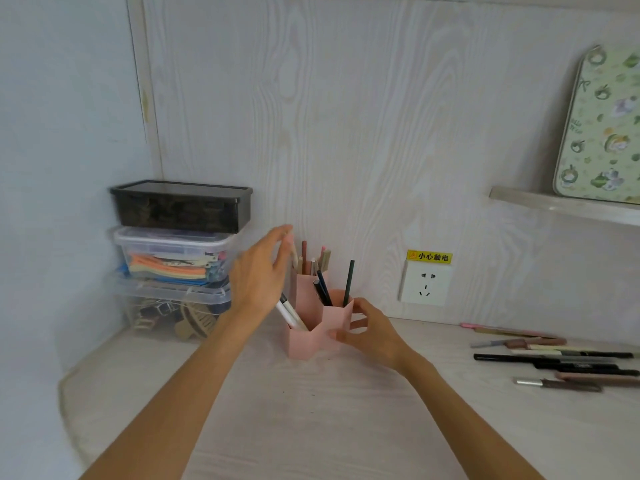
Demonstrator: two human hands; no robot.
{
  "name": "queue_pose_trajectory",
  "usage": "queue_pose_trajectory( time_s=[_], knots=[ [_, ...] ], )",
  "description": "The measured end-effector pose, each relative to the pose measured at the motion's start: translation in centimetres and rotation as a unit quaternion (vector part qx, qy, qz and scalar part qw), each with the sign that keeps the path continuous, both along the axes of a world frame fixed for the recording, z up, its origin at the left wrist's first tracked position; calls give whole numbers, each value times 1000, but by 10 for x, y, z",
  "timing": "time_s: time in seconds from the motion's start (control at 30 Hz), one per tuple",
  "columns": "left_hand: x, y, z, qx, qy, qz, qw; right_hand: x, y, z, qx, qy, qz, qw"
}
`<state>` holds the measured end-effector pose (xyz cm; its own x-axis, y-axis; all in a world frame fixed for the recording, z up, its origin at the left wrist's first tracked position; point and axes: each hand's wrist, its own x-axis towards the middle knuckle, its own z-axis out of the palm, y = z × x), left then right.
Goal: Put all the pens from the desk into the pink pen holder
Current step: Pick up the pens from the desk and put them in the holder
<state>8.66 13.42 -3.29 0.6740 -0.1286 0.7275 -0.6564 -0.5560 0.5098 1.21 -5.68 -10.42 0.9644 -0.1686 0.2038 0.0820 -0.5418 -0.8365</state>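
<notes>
Right hand (367, 329) grips the holder (313, 327), fingers curled round its right cell; left hand (263, 271) hovers beside it, fingers spread, holding nothing.

Pale woodgrain wall (346, 116) w/ socket (425, 285); shelf (561, 204) at right; matching desk (311, 427).

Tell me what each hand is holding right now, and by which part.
Right hand grips the pink plastic pen holder by its front right compartment wall. Left hand is open, holding nothing.
</notes>
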Motion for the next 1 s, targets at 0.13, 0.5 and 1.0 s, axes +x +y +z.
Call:
queue_pose_trajectory(
  time_s=[0.13, 0.5, 1.0],
  knots=[
    [3, 2, -9, 177, 28, 31, 983, 1, 1, -1, -4, 4, -3, 1000],
    [-82, -65, -4, 30, -63, -80, 994, -62, -54, 2, -59, -2, -49, 997],
    [-142, -270, -97, 363, 111, -261, 888, -204, -230, -25, -280, 227, -317, 877]
  ],
)
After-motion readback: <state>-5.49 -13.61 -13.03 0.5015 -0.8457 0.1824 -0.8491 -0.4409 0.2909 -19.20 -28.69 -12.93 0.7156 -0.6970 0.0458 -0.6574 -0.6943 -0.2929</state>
